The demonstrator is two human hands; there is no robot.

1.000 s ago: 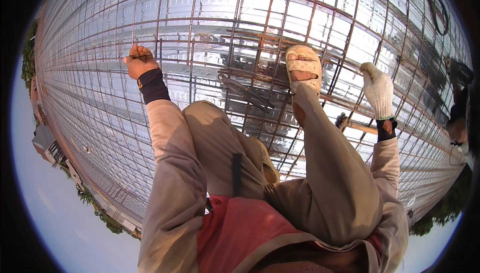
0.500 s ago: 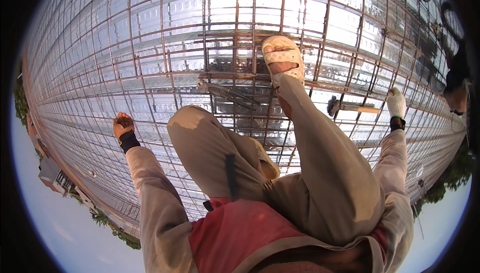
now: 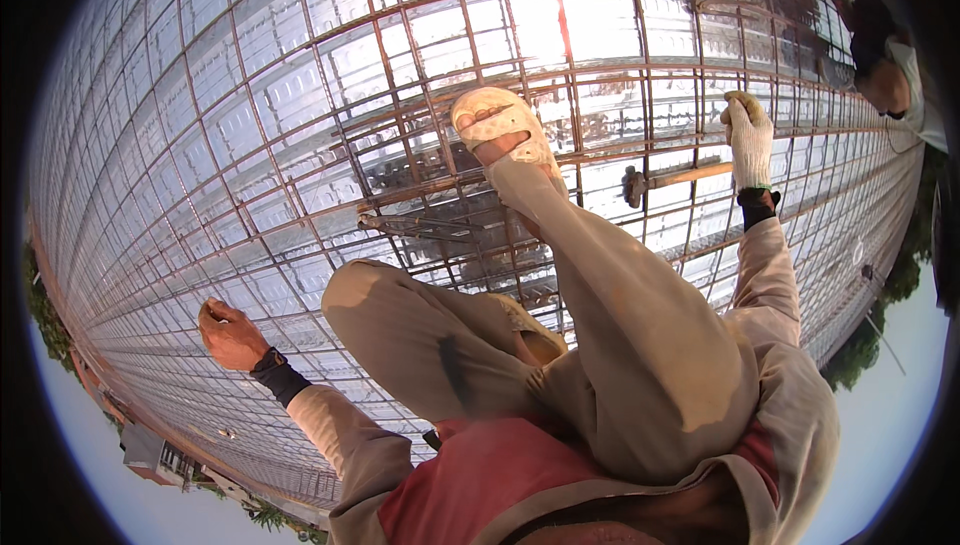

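Nearer now, right hand (image 3: pixel 750 140) just beside the hammer handle (image 3: pixel 692 176), fingers curled, grip unclear.

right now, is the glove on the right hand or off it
On: the pale knit glove covers the right hand, its cuff reaching the dark wristband.

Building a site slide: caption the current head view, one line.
Bare left hand and gloved right hand spread wide over a steel mesh, where a hammer and long-handled tool lie.
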